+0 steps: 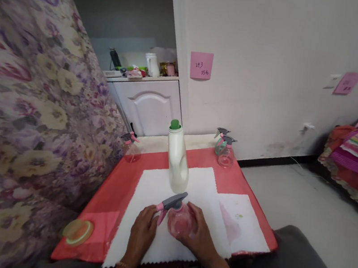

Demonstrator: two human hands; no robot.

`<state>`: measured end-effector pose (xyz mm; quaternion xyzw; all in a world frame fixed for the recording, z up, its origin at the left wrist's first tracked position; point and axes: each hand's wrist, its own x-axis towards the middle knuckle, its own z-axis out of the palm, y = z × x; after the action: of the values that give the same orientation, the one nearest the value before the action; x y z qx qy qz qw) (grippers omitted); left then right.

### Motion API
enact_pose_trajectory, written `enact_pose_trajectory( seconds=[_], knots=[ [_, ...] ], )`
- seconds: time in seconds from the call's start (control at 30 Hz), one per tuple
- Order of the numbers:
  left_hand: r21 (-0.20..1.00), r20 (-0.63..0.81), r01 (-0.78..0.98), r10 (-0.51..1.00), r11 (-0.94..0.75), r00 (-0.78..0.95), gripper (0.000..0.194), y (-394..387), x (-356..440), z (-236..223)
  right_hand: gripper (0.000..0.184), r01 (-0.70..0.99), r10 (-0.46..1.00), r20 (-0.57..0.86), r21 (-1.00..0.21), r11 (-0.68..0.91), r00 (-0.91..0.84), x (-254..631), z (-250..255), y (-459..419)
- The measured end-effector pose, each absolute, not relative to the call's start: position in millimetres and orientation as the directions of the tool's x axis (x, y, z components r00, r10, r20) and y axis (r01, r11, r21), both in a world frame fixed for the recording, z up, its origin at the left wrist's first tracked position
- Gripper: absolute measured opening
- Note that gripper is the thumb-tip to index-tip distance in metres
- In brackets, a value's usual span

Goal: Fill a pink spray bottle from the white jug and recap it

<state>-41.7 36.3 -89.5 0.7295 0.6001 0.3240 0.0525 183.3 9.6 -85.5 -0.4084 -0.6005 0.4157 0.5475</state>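
Spray bottle [180, 221], clear round body, grey-and-pink head: over the white cloth [150, 186], nozzle toward the left hand [140, 236]. Right hand [199, 234]: fingers curved around the bottle's body, gripping it. Left hand: fingers at the pink nozzle; whether they pinch it, cannot tell. Pale jug [177, 163] with green cap: upright, just beyond. Red-covered tabletop [113, 191]: beneath all. Far right corner: further spray bottles [226, 157]. Far left corner: one similar bottle [132, 153]. Near left: round container [79, 232].
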Motion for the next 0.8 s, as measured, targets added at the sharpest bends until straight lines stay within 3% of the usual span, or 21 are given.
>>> enact_pose_trajectory(
  seconds=[0.43,0.53,0.63,0.7,0.8],
  knots=[
    [0.599,0.380,0.751,0.924,-0.277,0.038,0.032,35.3,-42.9,-88.0,0.046,-0.026,0.887,0.454,-0.891,0.454,-0.089,191.1,-29.2,20.6],
    [0.729,0.278,0.648,0.960,-0.221,0.014,0.042,26.4,-34.8,-77.1,0.039,-0.026,0.867,0.481,-0.876,0.482,-0.128,185.7,-15.8,25.0],
    [0.880,0.095,0.461,0.994,-0.111,0.059,0.065,14.7,-17.5,-55.0,0.032,-0.021,0.860,0.485,-0.873,0.488,-0.159,182.0,-9.2,26.0],
    [0.924,0.059,0.364,0.986,-0.113,0.156,0.075,9.8,-4.3,-39.0,0.027,-0.017,0.864,0.473,-0.878,0.478,-0.171,180.3,-7.6,25.9],
    [0.946,0.034,0.305,0.966,-0.114,0.257,0.073,9.8,11.1,-25.3,0.023,-0.008,0.879,0.442,-0.894,0.448,-0.176,178.6,-7.7,25.8]
  ],
)
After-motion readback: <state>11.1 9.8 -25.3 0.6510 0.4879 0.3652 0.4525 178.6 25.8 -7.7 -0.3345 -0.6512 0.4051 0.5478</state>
